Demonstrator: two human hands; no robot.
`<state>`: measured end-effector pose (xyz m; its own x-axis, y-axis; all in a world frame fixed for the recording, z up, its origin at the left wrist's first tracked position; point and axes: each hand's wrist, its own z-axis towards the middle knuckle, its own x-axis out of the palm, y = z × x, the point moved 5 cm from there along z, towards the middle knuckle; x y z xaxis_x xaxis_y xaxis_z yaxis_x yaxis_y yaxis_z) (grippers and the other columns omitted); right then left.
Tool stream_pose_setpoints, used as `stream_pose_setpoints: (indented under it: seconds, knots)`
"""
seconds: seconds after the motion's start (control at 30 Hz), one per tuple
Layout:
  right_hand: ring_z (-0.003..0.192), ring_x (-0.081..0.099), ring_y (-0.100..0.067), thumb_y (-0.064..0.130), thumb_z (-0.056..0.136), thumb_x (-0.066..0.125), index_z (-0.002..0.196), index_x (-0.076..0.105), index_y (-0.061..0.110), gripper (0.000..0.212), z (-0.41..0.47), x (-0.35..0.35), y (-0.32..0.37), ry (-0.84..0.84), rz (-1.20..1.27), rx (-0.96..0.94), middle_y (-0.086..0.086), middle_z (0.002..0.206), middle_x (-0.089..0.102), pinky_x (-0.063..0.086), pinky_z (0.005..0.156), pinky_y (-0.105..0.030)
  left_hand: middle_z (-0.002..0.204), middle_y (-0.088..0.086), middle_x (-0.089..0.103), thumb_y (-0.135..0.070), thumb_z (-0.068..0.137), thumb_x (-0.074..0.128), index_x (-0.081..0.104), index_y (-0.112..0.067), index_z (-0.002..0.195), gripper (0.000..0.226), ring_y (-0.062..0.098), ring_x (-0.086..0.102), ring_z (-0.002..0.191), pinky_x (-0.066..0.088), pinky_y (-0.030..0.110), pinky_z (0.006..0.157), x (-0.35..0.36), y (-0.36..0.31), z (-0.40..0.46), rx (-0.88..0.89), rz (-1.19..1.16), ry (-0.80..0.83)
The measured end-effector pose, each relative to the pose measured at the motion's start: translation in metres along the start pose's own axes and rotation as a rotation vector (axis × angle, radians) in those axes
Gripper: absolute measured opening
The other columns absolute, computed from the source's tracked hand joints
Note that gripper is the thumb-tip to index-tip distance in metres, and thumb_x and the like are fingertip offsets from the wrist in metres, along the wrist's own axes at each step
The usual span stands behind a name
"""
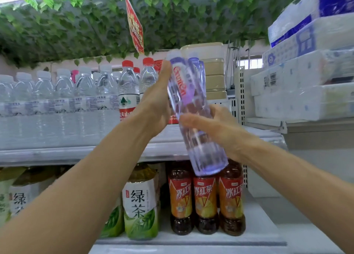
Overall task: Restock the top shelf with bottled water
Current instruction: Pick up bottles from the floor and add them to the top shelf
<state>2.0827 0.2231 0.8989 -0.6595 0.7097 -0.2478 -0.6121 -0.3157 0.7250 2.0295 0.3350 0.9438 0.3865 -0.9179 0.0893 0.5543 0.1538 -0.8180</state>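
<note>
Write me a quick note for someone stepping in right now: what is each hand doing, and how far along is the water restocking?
Left hand: open, flat against the upper side of the purple water bottle.
Right hand: fingers curled round its lower half.
The bottle is tilted, in the air in front of the top shelf, not yet set down.
Done: rows of water bottles already stand on that shelf.
Left: stand this bottle in the gap at the right end.

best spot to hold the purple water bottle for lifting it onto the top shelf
Probably the ribbed lower body of the purple water bottle, from the right, where the right hand wraps it. It is tall, slim and tilted, so the left hand flat against its upper side steadies it.
</note>
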Motion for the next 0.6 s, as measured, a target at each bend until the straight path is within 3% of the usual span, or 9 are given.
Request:
stream_pose_setpoints:
  seconds: [0.07, 0.17, 0.27, 0.37, 0.5, 0.6]
  knots:
    - [0.074, 0.072, -0.013, 0.023, 0.081, 0.073, 0.107, 0.063, 0.011, 0.030, 0.014, -0.023, 0.010, -0.107, 0.052, -0.048, 0.002, 0.080, 0.072, 0.059, 0.061, -0.029, 0.108, 0.005, 0.073, -0.055, 0.100, 0.036, 0.060, -0.020, 0.115, 0.045, 0.021, 0.070, 0.100, 0.054, 0.042, 0.095, 0.003, -0.011, 0.003, 0.110, 0.203, -0.008]
    - [0.084, 0.071, -0.021, 0.022, 0.085, 0.073, 0.115, 0.058, 0.007, 0.037, 0.037, -0.062, 0.014, -0.272, 0.075, -0.084, -0.007, 0.094, 0.069, 0.061, 0.076, -0.046, 0.119, -0.001, 0.061, -0.047, 0.099, 0.048, 0.048, -0.017, 0.134, 0.045, 0.014, 0.060, 0.109, 0.048, 0.038, 0.101, -0.002, -0.007, 0.009, 0.189, 0.452, -0.069]
    - [0.095, 0.071, -0.023, 0.026, 0.083, 0.076, 0.128, 0.049, 0.008, 0.055, 0.056, -0.091, 0.005, -0.337, 0.026, -0.042, -0.010, 0.111, 0.066, 0.058, 0.085, -0.053, 0.114, -0.008, 0.057, -0.035, 0.097, 0.058, 0.043, -0.016, 0.141, 0.050, 0.008, 0.056, 0.109, 0.043, 0.017, 0.087, -0.009, 0.007, 0.012, 0.237, 0.576, -0.100]
    - [0.104, 0.067, -0.025, 0.032, 0.073, 0.083, 0.125, 0.052, 0.015, 0.064, 0.064, -0.100, -0.018, -0.334, -0.040, 0.058, -0.008, 0.114, 0.066, 0.053, 0.095, -0.054, 0.125, -0.006, 0.055, -0.030, 0.094, 0.063, 0.042, -0.017, 0.141, 0.054, 0.006, 0.052, 0.114, 0.035, 0.008, 0.083, -0.011, 0.017, 0.017, 0.303, 0.678, -0.135]
    - [0.108, 0.065, -0.024, 0.057, 0.045, 0.089, 0.121, 0.054, 0.012, 0.095, 0.071, -0.101, -0.048, -0.311, -0.066, 0.099, -0.006, 0.111, 0.067, 0.047, 0.103, -0.050, 0.132, -0.004, 0.055, -0.026, 0.091, 0.068, 0.043, -0.017, 0.140, 0.055, 0.003, 0.049, 0.116, 0.033, 0.014, 0.093, -0.005, 0.024, 0.022, 0.379, 0.806, -0.121]
    - [0.112, 0.062, -0.024, 0.044, 0.068, 0.084, 0.136, 0.046, 0.009, 0.085, 0.079, -0.104, -0.055, -0.288, -0.135, 0.131, -0.008, 0.117, 0.065, 0.047, 0.103, -0.045, 0.133, -0.002, 0.055, -0.023, 0.090, 0.069, 0.044, -0.015, 0.140, 0.056, 0.005, 0.049, 0.119, 0.034, 0.018, 0.097, 0.004, 0.027, 0.025, 0.433, 0.882, -0.108]
